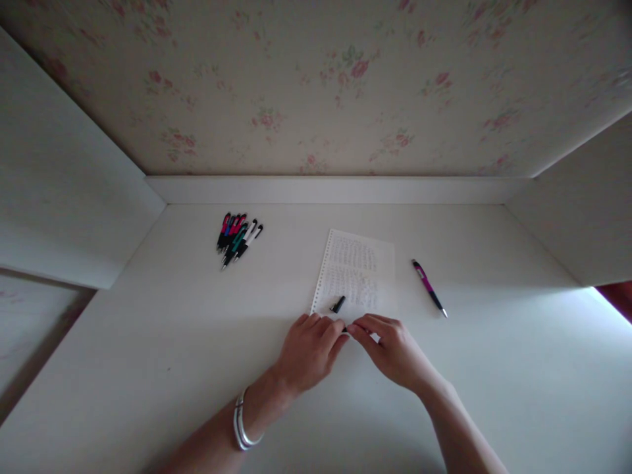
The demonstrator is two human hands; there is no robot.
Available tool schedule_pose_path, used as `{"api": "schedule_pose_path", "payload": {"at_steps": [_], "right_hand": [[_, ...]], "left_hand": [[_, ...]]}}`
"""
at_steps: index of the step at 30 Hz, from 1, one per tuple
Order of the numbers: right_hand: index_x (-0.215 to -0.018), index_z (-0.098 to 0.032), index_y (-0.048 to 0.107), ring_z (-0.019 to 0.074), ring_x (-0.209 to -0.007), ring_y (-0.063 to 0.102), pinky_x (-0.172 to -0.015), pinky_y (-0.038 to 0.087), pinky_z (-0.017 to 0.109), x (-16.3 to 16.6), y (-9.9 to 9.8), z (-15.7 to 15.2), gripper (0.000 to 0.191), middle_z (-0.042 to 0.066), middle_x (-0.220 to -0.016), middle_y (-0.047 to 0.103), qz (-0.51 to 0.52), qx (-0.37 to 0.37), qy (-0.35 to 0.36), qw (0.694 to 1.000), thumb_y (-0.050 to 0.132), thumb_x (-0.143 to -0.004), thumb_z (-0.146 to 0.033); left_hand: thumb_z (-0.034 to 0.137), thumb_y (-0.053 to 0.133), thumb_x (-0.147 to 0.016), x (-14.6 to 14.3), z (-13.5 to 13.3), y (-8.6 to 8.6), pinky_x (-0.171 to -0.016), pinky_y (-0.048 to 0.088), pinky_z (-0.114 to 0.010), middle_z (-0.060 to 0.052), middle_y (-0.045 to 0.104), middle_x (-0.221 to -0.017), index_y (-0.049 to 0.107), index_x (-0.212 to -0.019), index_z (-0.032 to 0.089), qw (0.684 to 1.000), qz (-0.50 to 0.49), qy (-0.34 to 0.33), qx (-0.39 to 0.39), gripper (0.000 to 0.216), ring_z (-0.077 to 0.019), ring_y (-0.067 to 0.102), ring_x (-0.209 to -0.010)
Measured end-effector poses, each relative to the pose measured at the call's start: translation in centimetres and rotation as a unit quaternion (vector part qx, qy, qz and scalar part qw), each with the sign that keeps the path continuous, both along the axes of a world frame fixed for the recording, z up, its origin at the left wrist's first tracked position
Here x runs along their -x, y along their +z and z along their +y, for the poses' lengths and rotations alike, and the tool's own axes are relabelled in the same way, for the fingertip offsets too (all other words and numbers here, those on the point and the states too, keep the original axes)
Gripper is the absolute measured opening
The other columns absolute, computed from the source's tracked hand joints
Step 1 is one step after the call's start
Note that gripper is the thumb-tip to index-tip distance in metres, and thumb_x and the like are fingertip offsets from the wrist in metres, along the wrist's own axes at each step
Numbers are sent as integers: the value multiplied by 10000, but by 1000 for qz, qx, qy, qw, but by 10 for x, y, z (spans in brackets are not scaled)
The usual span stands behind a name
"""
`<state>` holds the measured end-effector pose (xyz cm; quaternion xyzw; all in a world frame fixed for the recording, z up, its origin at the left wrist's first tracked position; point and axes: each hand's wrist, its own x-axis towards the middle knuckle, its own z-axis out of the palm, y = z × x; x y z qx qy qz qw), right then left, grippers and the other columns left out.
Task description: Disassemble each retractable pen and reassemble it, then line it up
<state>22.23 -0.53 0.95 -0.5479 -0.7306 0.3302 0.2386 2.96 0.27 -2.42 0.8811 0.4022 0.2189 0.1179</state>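
My left hand (309, 349) is closed, its thumb and fingers pinching a small dark pen part (345, 330). From the other side my right hand (388, 342) meets it with thumb and fingertips, also closed on that part. Most of it is hidden by the fingers. Just beyond my hands, a short black pen piece with a clip (338, 304) lies on a sheet of handwritten, hole-edged paper (388, 263). To the right of the sheet rests a purple and black pen (429, 287), its silver tip pointing towards me.
Several pens (236, 238) in red, blue, green and white lie bunched at the back left of the white desk (197, 329). A raised ledge (336, 190) runs along the flowered wall. White side panels (64, 164) bound the desk on both sides.
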Motion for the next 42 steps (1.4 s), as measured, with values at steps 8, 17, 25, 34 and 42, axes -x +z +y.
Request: {"api": "schedule_pose_path", "payload": {"at_steps": [8, 17, 25, 34, 42], "right_hand": [[-957, -233, 678, 175, -775, 645, -493, 465, 229, -1, 4, 1, 171, 42, -892, 697, 68, 35, -22, 997, 586, -919, -371], [-910, -229, 682, 170, -755, 642, -554, 481, 244, 0, 5, 1, 171, 29, -866, 698, 60, 32, -23, 997, 627, -895, -390], [-787, -212, 673, 150, -664, 602, -578, 469, 258, 0, 5, 2, 255, 14, -729, 661, 43, 35, -11, 998, 570, -932, -393], [-682, -213, 634, 148, -603, 556, -564, 429, 269, -1, 1, 4, 373, 6, -639, 617, 21, 17, -11, 1000, 491, -969, -402], [-870, -201, 656, 165, -725, 618, -684, 475, 273, -3, -8, 9, 350, 41, -802, 673, 63, 3, -92, 994, 409, -1002, -412]], "left_hand": [[245, 396, -1008, 0, -1, 1, -770, 503, -401, -62, 688, -872, 568, -1053, 182, 1000, 6, 9, 13, 188, -235, 625, -813], [237, 424, -999, 0, 0, 1, -740, 510, -395, -49, 683, -849, 571, -1059, 205, 1000, 21, -9, 18, 162, -238, 629, -803], [280, 464, -985, 1, -1, 0, -716, 513, -391, -53, 694, -858, 557, -1074, 189, 1000, -8, -1, 4, 157, -238, 626, -780], [295, 440, -987, 0, -2, 4, -729, 526, -391, -71, 693, -875, 548, -1097, 177, 1000, -14, 8, 12, 193, -237, 637, -797], [222, 401, -1004, 0, -1, 0, -653, 508, -332, -32, 660, -757, 559, -956, 201, 999, -11, 30, 3, 167, -199, 629, -695]]}}
